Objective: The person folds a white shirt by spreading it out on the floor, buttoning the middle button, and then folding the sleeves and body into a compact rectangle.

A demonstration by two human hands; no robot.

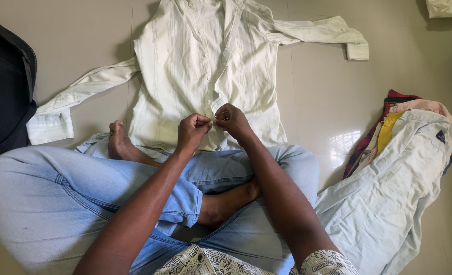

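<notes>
Shirt flat on floor, sleeves spread. Left hand and right hand both pinched tight on front placket near hem. Clothes pile right, black bag left.

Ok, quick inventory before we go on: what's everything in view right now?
shirt: one, pale cream, long-sleeved, spread flat on the floor, front placket partly open at the hem
floor: glossy beige tiles
clothes pile: one heap, red, yellow, pink, right of the knee
pale garment: one, light grey-green, lying over that pile
black bag: one, left edge
white item: one, top right corner, partly cut off
jeans: light blue, legs crossed, feet bare
left hand: pinching the shirt's lower placket
right hand: pinching the same spot
</notes>
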